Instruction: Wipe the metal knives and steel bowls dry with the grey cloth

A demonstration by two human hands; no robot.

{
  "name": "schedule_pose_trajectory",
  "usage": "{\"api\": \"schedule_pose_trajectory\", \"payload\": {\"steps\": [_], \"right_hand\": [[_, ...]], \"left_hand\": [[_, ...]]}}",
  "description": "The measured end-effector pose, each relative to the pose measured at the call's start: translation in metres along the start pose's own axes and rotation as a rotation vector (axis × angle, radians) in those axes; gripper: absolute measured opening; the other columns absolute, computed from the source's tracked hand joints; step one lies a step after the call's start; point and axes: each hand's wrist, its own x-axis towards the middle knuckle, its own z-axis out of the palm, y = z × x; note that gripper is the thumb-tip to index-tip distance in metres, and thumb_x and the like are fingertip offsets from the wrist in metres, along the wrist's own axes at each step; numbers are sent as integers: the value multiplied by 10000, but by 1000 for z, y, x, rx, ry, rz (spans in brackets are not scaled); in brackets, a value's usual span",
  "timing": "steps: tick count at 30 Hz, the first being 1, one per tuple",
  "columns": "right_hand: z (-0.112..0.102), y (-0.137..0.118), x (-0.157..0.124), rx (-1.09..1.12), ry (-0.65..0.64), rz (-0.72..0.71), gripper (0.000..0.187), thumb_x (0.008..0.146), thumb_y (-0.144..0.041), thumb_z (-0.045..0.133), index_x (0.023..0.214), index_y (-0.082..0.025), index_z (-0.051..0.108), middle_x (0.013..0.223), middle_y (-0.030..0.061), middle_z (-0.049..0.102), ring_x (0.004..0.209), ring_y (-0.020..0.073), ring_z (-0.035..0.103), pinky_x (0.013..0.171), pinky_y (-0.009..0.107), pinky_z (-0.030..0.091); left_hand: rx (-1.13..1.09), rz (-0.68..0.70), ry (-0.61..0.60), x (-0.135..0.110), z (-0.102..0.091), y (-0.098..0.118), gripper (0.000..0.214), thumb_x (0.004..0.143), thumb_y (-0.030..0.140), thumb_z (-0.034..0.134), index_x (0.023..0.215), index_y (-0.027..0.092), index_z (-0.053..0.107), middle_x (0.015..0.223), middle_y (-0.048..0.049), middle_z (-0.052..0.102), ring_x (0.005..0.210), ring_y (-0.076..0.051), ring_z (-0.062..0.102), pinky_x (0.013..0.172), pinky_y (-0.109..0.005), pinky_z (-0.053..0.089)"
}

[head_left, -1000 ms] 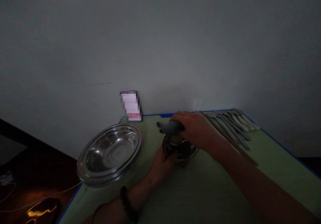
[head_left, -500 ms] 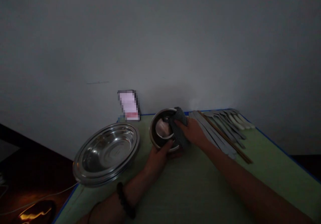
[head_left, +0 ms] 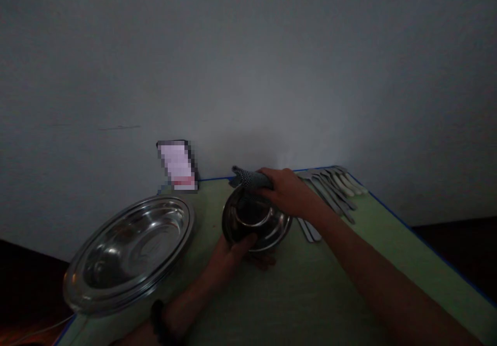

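A small shiny metal bowl (head_left: 267, 235) is tilted in front of me over the table; I cannot tell whether its inside or its underside faces me. My left hand (head_left: 236, 250) grips its lower left edge, thumb on the near surface and fingers beneath. Bunched under the fingers of my right hand (head_left: 285, 188) is a dark checked cloth (head_left: 248, 179), pressed at the bowl's upper edge. The cloth and right hand hide part of the bowl.
Large metal basins (head_left: 130, 250), apparently stacked, stand at the left edge of the green table (head_left: 310, 294). A phone (head_left: 178, 165) leans on the wall behind. Cutlery (head_left: 330, 191), including several white-handled pieces (head_left: 347, 184), lies in a row at right.
The bowl has turned in my left hand, so a different face shows. My right hand and the cloth have moved to its top edge. The view has shifted right.
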Motion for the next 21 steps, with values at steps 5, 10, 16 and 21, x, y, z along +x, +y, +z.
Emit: {"api": "schedule_pose_trajectory", "payload": {"steps": [5, 10, 16, 21], "right_hand": [[26, 7, -2, 38, 169, 209, 337, 896, -432, 432, 938, -147, 607, 851, 104, 691, 783, 201, 635, 656, 273, 409], [41, 15, -22, -74, 28, 272, 462, 945, -418, 279, 920, -111, 624, 910, 167, 677, 902, 238, 625, 791, 320, 422], [36, 25, -38, -211, 53, 343, 466, 927, -427, 306, 949, -77, 613, 961, 205, 639, 973, 274, 584, 863, 388, 422], [7, 12, -41, 6, 163, 242, 489, 932, -454, 278, 1209, -125, 510, 1237, 164, 538, 1207, 232, 460, 1004, 389, 351]], "left_hand": [[-86, 75, 215, 7, -3, -2, 340, 672, 377, 730, 848, 94, 658, 731, -124, 742, 636, -260, 702, 588, -347, 565], [-102, 126, 364, 11, -4, 2, 317, 696, 411, 673, 831, 127, 632, 586, -58, 712, 537, -243, 679, 547, -346, 549], [-89, 231, 400, -1, 1, 10, 231, 731, 316, 547, 705, 106, 638, 620, -79, 718, 482, -215, 650, 493, -315, 517], [30, 226, 339, -16, 12, 12, 263, 721, 346, 531, 605, 126, 614, 524, -72, 681, 381, -183, 586, 405, -287, 466]]}}
